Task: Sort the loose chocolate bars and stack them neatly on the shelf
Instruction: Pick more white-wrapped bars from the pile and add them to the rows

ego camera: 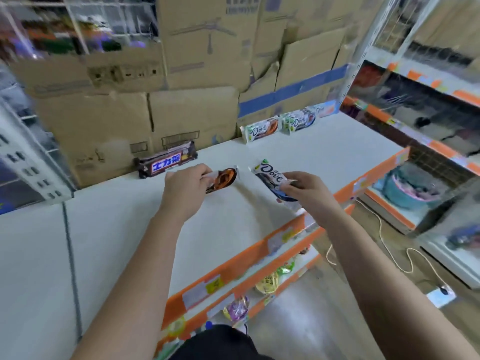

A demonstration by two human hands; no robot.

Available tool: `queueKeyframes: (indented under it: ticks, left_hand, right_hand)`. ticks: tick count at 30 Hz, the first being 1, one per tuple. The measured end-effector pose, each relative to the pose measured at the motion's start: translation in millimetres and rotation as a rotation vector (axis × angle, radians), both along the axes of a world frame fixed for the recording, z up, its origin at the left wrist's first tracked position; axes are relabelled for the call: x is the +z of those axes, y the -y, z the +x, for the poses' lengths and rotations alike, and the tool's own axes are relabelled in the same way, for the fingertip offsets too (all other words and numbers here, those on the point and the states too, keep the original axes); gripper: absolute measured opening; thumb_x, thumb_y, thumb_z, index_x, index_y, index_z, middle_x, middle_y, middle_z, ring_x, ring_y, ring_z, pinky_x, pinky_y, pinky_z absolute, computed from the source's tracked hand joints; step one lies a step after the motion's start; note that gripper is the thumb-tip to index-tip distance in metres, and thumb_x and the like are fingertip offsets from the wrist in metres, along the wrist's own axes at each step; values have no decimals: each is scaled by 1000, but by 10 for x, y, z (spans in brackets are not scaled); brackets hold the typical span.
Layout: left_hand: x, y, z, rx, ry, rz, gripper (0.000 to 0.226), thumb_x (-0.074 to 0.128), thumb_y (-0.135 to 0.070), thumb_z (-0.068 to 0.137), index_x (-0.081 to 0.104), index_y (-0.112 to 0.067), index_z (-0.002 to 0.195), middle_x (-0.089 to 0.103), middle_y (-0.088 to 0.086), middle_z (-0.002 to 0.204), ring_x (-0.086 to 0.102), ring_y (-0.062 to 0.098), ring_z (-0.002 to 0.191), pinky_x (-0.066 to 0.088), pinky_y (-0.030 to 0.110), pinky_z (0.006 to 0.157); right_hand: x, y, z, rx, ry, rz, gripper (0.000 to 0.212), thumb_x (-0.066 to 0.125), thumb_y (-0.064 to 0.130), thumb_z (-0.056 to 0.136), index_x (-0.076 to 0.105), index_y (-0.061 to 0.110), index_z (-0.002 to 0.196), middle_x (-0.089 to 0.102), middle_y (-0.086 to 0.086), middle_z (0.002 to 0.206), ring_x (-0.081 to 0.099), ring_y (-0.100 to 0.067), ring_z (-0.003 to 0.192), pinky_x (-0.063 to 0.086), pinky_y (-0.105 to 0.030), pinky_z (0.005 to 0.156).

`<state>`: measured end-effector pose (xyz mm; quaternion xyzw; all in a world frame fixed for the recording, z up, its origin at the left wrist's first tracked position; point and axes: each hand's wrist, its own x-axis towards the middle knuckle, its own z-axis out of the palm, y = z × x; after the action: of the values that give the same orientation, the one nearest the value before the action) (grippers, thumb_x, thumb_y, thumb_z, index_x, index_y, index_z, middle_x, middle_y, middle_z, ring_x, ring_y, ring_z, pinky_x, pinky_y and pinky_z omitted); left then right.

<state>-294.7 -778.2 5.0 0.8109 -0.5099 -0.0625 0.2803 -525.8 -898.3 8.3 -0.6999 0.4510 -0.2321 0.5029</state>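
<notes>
Gripping one Dove bar each: orange-brown bar [222, 179] in left hand [185, 189], blue bar [272, 178] in right hand [307, 194], both just above shelf [130, 229]. Probably sorting by flavour w/ Dove row [279, 126] at back; dark bar [167, 162] apart.

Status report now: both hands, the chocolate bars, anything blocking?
Left hand holds orange-brown bar. Right hand holds blue Dove bar. Shelf unobstructed.

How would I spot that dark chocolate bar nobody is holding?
Find the white shelf top backed by cardboard boxes. At its back left, against the boxes, lies a dark brown bar. Unlike the pale Dove bars further right, it carries bold blue-and-white lettering.
</notes>
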Motion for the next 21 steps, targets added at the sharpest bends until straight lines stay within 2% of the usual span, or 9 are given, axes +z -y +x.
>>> queueKeyframes:
  ticks: [2,4,8,10,13,17,21]
  left_hand:
    - [21,308,-55,-16,-25,-4,15,49,-27,94,61,-21,102,68,4,97,57,27,95,35,39,88]
    - [36,575,-127,-27,-16,1,15,50,-26,94,61,-21,102,68,6,96,57,29,95,37,39,86]
    - [-7,1028,-297,-26,0,14,11,51,-27,93,61,-25,98,69,3,95,57,28,96,31,36,86]
    - [-37,1231,-399,-12,0,20,12,50,-26,93,61,-26,98,69,1,94,57,26,95,27,34,85]
    - [-67,1551,-547,26,-15,23,13,49,-26,94,61,-26,99,69,1,93,57,24,94,26,34,89]
    - [-92,1968,-765,117,-4,11,12,50,-29,94,61,-26,100,70,2,93,57,24,93,24,30,85]
    - [-85,2276,-1042,251,6,26,18,50,-29,95,62,-23,107,69,1,101,53,24,99,25,30,87]
  right_hand:
    - [-28,292,-71,-24,-32,-8,33,66,16,87,60,7,118,70,-20,98,67,-31,88,50,-47,86]
    - [-63,553,-131,-47,-28,-8,32,68,16,84,60,8,115,69,-21,95,66,-29,84,51,-47,83]
    - [-79,1053,-234,-56,-27,-34,26,69,15,83,64,8,108,68,-8,80,58,-21,71,44,-35,66]
    - [-105,1339,-270,-51,-21,-57,20,70,14,81,66,13,100,66,-4,73,54,-20,65,40,-35,61]
    - [-138,1815,-300,-33,-55,-160,17,71,18,80,66,17,96,68,-5,78,59,-23,70,43,-33,63]
    - [-129,2477,-350,41,-116,-314,17,72,20,80,68,14,95,67,-7,85,61,-20,78,44,-30,71]
    - [-94,3040,-413,158,-179,-436,15,74,18,77,69,14,91,65,2,80,59,-16,77,40,-26,67]
